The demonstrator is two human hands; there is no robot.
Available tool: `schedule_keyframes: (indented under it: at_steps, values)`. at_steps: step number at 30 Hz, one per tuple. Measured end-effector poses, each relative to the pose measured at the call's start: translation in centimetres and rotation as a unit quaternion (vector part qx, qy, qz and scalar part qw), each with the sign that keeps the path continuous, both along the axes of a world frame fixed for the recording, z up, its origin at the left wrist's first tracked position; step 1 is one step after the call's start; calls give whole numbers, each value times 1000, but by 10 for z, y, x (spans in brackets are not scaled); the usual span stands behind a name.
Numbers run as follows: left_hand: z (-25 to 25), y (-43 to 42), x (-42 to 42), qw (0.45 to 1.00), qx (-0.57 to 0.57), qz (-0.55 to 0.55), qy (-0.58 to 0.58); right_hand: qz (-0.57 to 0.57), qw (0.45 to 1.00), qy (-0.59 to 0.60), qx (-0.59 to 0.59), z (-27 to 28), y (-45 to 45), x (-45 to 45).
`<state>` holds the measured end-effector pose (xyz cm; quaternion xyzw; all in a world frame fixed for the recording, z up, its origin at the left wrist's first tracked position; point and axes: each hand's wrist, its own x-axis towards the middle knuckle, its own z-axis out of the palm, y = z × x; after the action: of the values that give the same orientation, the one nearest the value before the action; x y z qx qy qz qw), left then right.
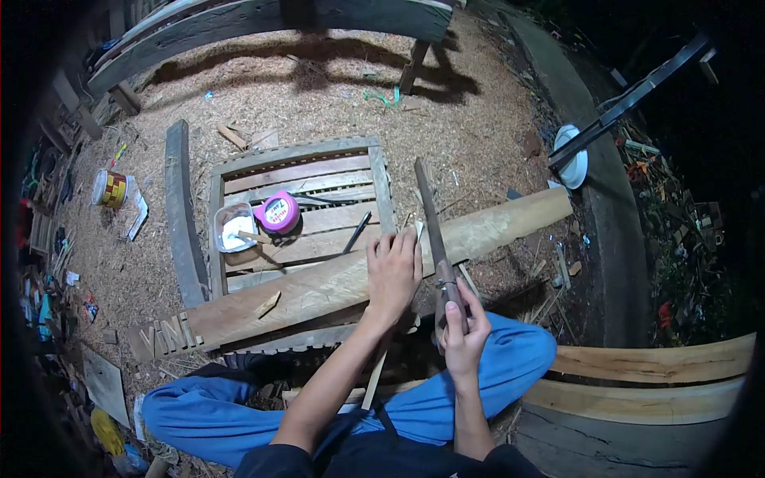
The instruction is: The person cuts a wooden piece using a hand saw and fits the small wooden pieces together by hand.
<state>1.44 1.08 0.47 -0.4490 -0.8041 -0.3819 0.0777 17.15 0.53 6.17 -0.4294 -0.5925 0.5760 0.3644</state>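
My left hand (393, 271) is closed over a thin wooden strip (374, 382), against a long, pale plank (319, 287). One end of the strip shows past the fingertips; the other slants down toward my lap. In my right hand (464, 334) is a long, dark-brown machete-like tool (433, 215), gripped near its lower end and pointing away from me across the plank. Its exact kind is hard to make out. On the plank lie a small wood piece (268, 304) and several short sticks (167, 334) at the left end.
Beyond the plank, a slatted wooden frame (299, 209) carries a pink round container (278, 212), a white tub (236, 227) and a black pen-like object (358, 231). A bench (271, 41) stands at the back. Boards (653, 382) lie at right; wood shavings cover the ground.
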Motion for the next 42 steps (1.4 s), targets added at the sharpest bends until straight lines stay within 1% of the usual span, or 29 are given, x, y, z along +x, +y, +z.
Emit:
schedule_keyframes:
  at_steps: [2, 6, 10, 11, 13, 15, 16, 20, 23, 24, 25, 27, 28, 29, 31, 32, 33, 35, 39, 41, 42]
  values:
    - [2, -1, 0, 1000, -7, -11, -18, 10, 1000, -13, 10, -5, 4, -4]
    - [0, -2, -1, 1000, -8, -15, -1, 23, 1000, -17, -7, -1, 12, -16]
    - [-1, -3, -2, 1000, -7, -21, 8, 29, 1000, -11, 2, -12, 16, -18]
    - [-1, -2, -2, 1000, -9, -20, 2, 33, 999, -24, 6, -12, 17, -19]
    - [0, -1, -1, 1000, -12, -19, -7, 37, 998, -40, 9, -8, 14, -18]
    - [0, 0, -1, 1000, -7, -15, 2, 31, 999, -23, 0, 1, 2, -13]
    - [0, -1, 0, 1000, -7, -17, 1, 39, 996, -65, 40, 4, -5, -6]
    - [1, 0, -1, 1000, -16, -18, 5, 35, 997, -64, 36, 0, -7, -1]
    - [0, -1, 1, 1000, -14, -25, 4, 47, 994, -64, 73, -2, 20, -25]
    - [0, -1, 0, 1000, -16, -26, 1, 60, 990, -89, 92, 1, 22, -25]
    - [1, -1, -2, 1000, -16, -24, -2, 62, 990, -88, 92, 6, 16, -21]
    - [1, -1, 0, 1000, -19, -16, -8, 39, 997, -69, 21, 10, -9, 3]
    - [1, 0, 0, 1000, -20, -16, -6, 35, 998, -50, 11, 8, -17, 15]
    - [0, 1, 0, 1000, -21, -16, -5, 38, 998, -53, 14, 3, -13, 18]
    - [-2, 2, 1, 1000, -20, -11, 2, 34, 997, -72, 8, 10, -15, 13]
    - [-2, 2, 2, 1000, -18, -7, 13, 43, 997, -56, 25, 16, -5, 1]
    - [-2, 2, 2, 1000, -19, -9, 15, 37, 999, -34, -9, 9, 7, -11]
    - [-1, 1, 0, 1000, -13, -17, -4, 50, 997, -63, 13, 3, 21, -23]
    - [0, 2, -1, 1000, -18, -18, -11, 50, 997, -59, 27, 14, -11, 7]
    - [1, 3, -2, 1000, -21, -18, -11, 27, 999, -36, -7, 19, -16, 7]
    - [0, 3, -1, 1000, -18, -17, -14, 34, 999, -31, -15, 16, -11, 5]
